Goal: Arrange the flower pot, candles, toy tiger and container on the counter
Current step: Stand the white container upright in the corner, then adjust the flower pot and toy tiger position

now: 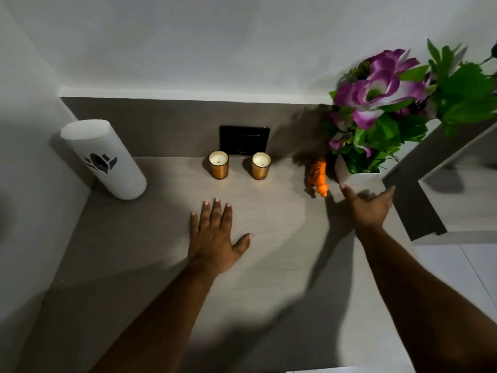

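Counter [269, 265]: grey-beige.
Container [103, 158]: white cylinder, far left corner.
Candles: two [219, 165] [261, 166], back centre.
Toy tiger [318, 175]: just left of flower pot [360, 180].
Left hand [215, 238]: flat, fingers spread.
Right hand [369, 204]: spread, empty, near pot.

The flower pot [361, 179] shows only its white rim and upper wall; leaves cover its mouth, and the right hand [368, 205], motion-blurred, hides its base. The foliage runs off the right edge. The black wall plate [244, 140] is too dark to read.
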The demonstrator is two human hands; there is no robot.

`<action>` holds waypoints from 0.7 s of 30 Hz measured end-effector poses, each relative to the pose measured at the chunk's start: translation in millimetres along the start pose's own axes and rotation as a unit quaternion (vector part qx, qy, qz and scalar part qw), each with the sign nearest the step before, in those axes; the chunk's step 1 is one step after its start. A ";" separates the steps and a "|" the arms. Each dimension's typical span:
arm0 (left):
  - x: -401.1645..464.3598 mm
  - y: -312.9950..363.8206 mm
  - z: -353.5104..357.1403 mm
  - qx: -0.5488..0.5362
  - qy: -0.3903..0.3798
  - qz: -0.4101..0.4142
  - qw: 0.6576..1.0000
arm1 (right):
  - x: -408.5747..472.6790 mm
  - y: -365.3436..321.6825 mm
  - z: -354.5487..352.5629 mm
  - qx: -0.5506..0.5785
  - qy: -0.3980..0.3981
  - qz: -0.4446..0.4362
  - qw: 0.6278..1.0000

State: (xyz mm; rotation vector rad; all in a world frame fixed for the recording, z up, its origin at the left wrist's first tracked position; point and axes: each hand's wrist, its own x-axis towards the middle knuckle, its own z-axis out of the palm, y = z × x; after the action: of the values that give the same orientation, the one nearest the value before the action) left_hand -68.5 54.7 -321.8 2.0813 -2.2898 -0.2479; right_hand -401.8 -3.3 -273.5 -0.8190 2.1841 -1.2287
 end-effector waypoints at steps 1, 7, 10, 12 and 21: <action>1.8 -0.2 0.4 0.006 0.001 -0.003 1.000 | 13.1 -0.3 0.7 0.002 -0.007 -0.003 1.000; 3.1 -1.2 5.9 0.013 0.027 -0.006 1.000 | 51.4 -5.1 16.7 0.050 0.006 -0.066 0.997; 2.4 1.0 3.9 0.010 0.040 -0.005 0.999 | 59.5 -6.3 26.5 0.045 0.019 -0.075 0.996; 1.8 2.0 2.2 0.012 0.045 -0.003 0.999 | 59.2 -6.8 30.5 0.060 0.038 -0.074 0.995; 0.9 2.9 0.8 0.020 0.042 0.000 0.999 | 78.8 -7.2 23.7 0.075 0.031 -0.069 0.994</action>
State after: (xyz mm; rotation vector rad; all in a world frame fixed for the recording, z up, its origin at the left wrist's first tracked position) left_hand -71.5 54.2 -322.2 2.0672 -2.2660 -0.1135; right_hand -438.7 -75.7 -288.5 -0.8901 2.0818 -1.4858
